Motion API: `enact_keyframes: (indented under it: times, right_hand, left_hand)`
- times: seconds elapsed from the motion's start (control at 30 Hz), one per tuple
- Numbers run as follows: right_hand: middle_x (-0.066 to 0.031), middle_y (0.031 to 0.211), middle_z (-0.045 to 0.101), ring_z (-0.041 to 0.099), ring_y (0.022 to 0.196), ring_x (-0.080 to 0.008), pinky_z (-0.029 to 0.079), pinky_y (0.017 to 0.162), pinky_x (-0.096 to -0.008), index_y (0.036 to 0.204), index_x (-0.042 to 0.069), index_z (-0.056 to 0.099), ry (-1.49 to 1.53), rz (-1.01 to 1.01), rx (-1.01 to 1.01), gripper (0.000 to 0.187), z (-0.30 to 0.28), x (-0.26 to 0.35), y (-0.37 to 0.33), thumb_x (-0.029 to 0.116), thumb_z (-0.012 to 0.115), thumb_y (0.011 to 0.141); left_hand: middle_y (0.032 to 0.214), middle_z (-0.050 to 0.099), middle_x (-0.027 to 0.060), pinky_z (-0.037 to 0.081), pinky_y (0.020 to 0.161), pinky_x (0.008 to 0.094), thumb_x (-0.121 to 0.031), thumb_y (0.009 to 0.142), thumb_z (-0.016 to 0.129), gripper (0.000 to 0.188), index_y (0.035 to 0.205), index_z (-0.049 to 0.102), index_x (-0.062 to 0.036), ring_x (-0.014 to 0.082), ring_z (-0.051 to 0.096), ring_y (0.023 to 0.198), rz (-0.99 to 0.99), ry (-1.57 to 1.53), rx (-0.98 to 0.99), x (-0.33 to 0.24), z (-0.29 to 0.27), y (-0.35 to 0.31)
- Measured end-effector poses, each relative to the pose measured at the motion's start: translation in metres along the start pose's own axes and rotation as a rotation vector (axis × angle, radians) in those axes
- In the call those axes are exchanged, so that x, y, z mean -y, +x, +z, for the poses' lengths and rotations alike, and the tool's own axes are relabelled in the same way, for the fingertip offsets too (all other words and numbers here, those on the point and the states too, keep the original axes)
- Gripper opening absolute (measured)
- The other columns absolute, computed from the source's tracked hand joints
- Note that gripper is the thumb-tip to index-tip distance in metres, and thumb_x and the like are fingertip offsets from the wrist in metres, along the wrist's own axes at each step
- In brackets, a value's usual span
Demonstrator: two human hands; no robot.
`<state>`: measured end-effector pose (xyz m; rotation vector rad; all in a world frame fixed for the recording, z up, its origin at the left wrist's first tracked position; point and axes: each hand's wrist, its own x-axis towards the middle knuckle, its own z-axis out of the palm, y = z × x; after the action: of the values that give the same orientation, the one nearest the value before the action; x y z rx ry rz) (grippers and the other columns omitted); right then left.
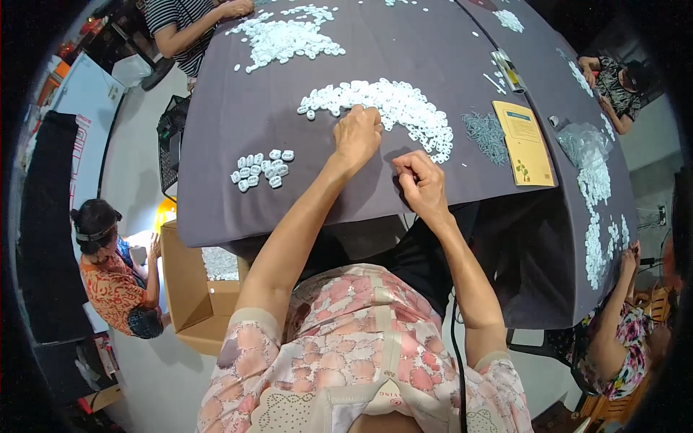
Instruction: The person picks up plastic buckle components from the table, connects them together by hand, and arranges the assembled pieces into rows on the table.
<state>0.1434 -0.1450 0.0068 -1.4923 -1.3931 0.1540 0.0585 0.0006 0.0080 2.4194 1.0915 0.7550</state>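
My left hand [357,136] is closed, its fingers bent down at the near edge of a curved heap of small white plastic pieces [404,105]. Whatever those fingers hold is hidden under the hand. Just right of it, my right hand [422,184] is curled, thumb against the bent fingers, above the grey cloth near the table's front edge. Anything in its grip is too small or covered to make out. Off to the left lies a smaller group of white oval pieces [254,170] with dark marks on top.
Right of the heap lie small grey pins [485,137] and a yellow booklet [525,148]. A larger white heap [285,42] sits at the far left. A clear plastic bag [583,143] rests farther right. Below left stands an open cardboard box [188,289]. Several people work around.
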Motion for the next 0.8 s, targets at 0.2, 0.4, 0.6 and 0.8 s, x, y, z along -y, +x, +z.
enact_keyframes:
  times: [0.2,0.4,0.6,0.8]
  right_hand:
    - [-0.0082,0.074,0.057,0.055,0.06,-0.0142,0.044,0.055,-0.0262,0.088,-0.001,0.061,0.05,0.117,-0.019,0.015,0.001,0.002,-0.002,-0.003,0.051,0.076]
    - [0.0013,0.073,0.059,0.05,0.064,-0.0046,0.042,0.058,-0.0215,0.092,0.0,0.06,0.402,0.372,0.016,0.01,0.013,0.013,-0.001,0.005,0.056,0.084]
    - [0.0022,0.069,0.054,0.047,0.059,-0.0033,0.04,0.053,-0.0192,0.09,0.002,0.056,0.595,0.419,0.19,0.006,0.029,0.03,0.0,0.006,0.053,0.087]
    - [-0.0007,0.072,0.056,0.053,0.061,-0.0048,0.045,0.056,-0.019,0.092,-0.001,0.055,0.648,0.464,0.182,0.007,0.038,0.034,-0.009,0.004,0.051,0.089]
  left_hand:
    - [0.081,0.062,0.0132,0.049,0.059,0.0356,-0.01,0.077,0.062,0.009,0.084,0.062,-0.0044,0.0257,0.063,0.07,0.109,-0.261,-0.05,0.002,-0.02,-0.019]
    - [0.07,0.059,0.0048,0.046,0.043,0.0197,-0.003,0.082,0.059,0.009,0.087,0.06,0.0032,0.0081,0.057,0.056,-0.275,-1.167,0.209,-0.002,-0.05,-0.076]
    - [0.074,0.061,0.0042,0.047,0.044,0.0186,-0.001,0.082,0.06,0.01,0.092,0.059,0.0015,0.0067,0.057,0.057,-0.209,-1.093,0.182,0.014,-0.054,-0.099]
    - [0.071,0.061,0.0043,0.046,0.044,0.0187,-0.002,0.082,0.061,0.01,0.091,0.058,0.0017,0.006,0.056,0.056,-0.27,-1.159,0.1,0.009,-0.053,-0.108]
